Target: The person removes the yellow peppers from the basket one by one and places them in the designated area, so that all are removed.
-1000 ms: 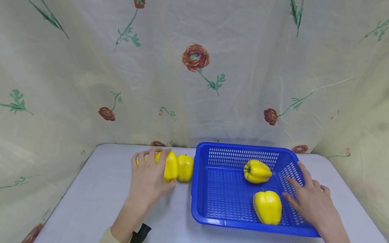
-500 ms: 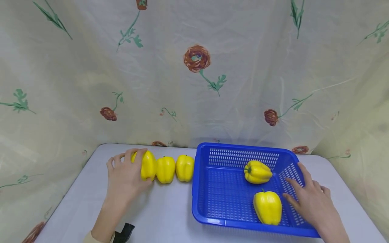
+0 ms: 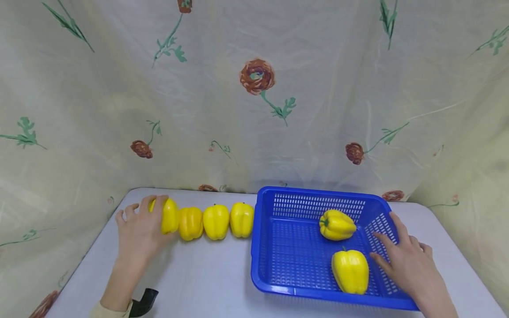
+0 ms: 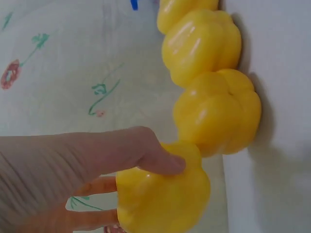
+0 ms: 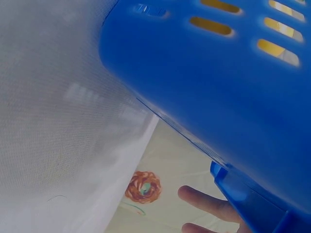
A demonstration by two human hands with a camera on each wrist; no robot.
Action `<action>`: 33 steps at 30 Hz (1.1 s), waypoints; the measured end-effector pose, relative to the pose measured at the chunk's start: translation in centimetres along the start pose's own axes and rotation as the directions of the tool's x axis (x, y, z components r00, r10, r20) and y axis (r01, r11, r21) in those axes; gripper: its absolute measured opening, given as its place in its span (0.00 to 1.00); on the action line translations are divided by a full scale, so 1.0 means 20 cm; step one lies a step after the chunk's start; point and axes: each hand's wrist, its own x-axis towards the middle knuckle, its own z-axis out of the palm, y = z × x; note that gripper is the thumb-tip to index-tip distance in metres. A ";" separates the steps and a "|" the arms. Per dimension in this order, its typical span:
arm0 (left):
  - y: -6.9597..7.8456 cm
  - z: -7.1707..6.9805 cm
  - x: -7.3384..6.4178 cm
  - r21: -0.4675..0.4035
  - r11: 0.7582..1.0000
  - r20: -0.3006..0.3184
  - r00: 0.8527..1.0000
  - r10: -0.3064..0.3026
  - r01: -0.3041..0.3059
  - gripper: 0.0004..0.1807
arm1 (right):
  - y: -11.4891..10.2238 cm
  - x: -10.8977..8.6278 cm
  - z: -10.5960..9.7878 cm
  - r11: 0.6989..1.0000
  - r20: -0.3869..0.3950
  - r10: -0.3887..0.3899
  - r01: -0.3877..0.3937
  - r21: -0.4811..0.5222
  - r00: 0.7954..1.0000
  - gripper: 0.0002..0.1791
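In the head view my left hand (image 3: 139, 234) grips a yellow bell pepper (image 3: 170, 216), the leftmost in a row on the table. The left wrist view shows the thumb (image 4: 165, 162) pressed on that pepper (image 4: 167, 204), with fingers on its far side. To its right stand three more yellow bell peppers (image 3: 191, 224), the last beside a blue plastic basket (image 3: 260, 256). My right hand (image 3: 409, 265) holds the basket's right rim, some fingers reaching inside and others outside. Two yellow bell peppers (image 3: 337, 224) lie in the basket's right half.
The white table (image 3: 207, 282) extends in front of the row and left of my left hand. Behind it hangs a pale curtain (image 3: 199, 110) with a flower print. The basket's slotted wall (image 5: 194, 73) fills much of the right wrist view.
My left hand has moved left along the row, leaving two more peppers standing uncovered, and now grips the leftmost one. The right hand and basket have stayed put.
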 end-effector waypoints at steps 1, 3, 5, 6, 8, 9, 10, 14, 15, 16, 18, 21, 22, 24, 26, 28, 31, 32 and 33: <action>-0.01 0.01 0.00 0.000 1.000 0.007 1.000 -0.004 0.004 0.47 | 0.00 0.00 0.00 1.000 -0.001 -0.001 0.001 0.000 1.000 0.34; -0.04 0.02 0.01 0.005 1.000 0.021 1.000 -0.012 0.012 0.46 | 0.00 0.00 0.01 1.000 -0.006 -0.001 0.001 -0.003 1.000 0.34; -0.06 0.03 0.02 0.002 1.000 0.031 0.999 -0.022 0.022 0.45 | 0.00 0.00 0.01 1.000 -0.009 -0.003 0.003 -0.005 1.000 0.34; -0.07 0.04 0.02 0.001 1.000 0.035 0.999 -0.025 0.025 0.44 | 0.00 0.00 0.01 1.000 -0.011 -0.004 0.004 -0.006 1.000 0.34; -0.08 0.05 0.03 -0.002 1.000 0.044 0.999 -0.029 0.029 0.44 | 0.01 0.00 0.01 1.000 -0.013 -0.004 0.004 -0.005 1.000 0.35; -0.09 0.06 0.03 -0.001 1.000 0.048 0.998 -0.030 0.030 0.45 | 0.01 0.00 0.01 1.000 -0.014 -0.004 0.004 -0.005 1.000 0.35; -0.10 0.06 0.03 -0.001 1.000 0.053 0.998 -0.031 0.031 0.45 | 0.01 0.00 0.01 1.000 -0.015 -0.004 0.004 -0.005 1.000 0.35; -0.11 0.08 0.04 0.014 0.999 0.077 0.996 -0.040 0.039 0.47 | 0.00 0.00 0.01 1.000 -0.014 -0.001 0.001 -0.007 1.000 0.34; -0.12 0.09 0.04 0.017 0.999 0.081 0.996 -0.043 0.042 0.47 | 0.00 0.00 0.01 1.000 -0.011 0.000 0.000 -0.007 1.000 0.34; -0.12 0.10 0.04 0.018 0.999 0.085 0.995 -0.046 0.045 0.47 | 0.00 0.00 0.00 1.000 -0.009 0.001 -0.001 -0.008 1.000 0.34; -0.13 0.11 0.04 0.020 0.998 0.086 0.995 -0.053 0.052 0.47 | 0.00 0.00 0.00 1.000 -0.006 0.002 -0.002 -0.007 1.000 0.34; -0.13 0.12 0.04 0.025 0.998 0.070 0.996 -0.053 0.052 0.46 | 0.00 0.00 0.00 1.000 -0.005 0.003 -0.003 -0.005 1.000 0.34; -0.13 0.13 0.04 0.027 0.998 0.066 0.996 -0.052 0.050 0.45 | 0.00 -0.01 0.00 1.000 -0.007 0.003 -0.003 -0.003 1.000 0.34; -0.13 0.14 0.04 0.029 0.998 0.067 0.997 -0.050 0.048 0.45 | 0.01 -0.01 0.00 1.000 -0.007 0.003 -0.003 0.000 1.000 0.34; -0.13 0.15 0.05 0.031 0.998 0.073 0.996 -0.049 0.047 0.44 | 0.01 -0.01 0.00 1.000 -0.007 0.001 -0.001 0.003 1.000 0.34; -0.13 0.16 0.05 0.030 0.999 0.085 0.995 -0.046 0.043 0.43 | 0.01 -0.01 0.00 1.000 -0.006 0.001 -0.001 0.007 1.000 0.34; -0.13 0.17 0.05 0.019 0.999 0.097 0.995 -0.035 0.033 0.42 | 0.00 -0.01 0.00 1.000 -0.004 0.003 -0.003 0.010 1.000 0.34; -0.13 0.18 0.05 0.014 1.000 0.098 0.995 -0.028 0.027 0.41 | 0.00 -0.01 0.00 1.000 -0.003 0.004 -0.004 0.012 1.000 0.34; -0.13 0.18 0.05 0.007 1.000 0.100 0.995 -0.023 0.022 0.40 | 0.00 -0.01 0.01 1.000 -0.003 0.006 -0.006 0.013 1.000 0.34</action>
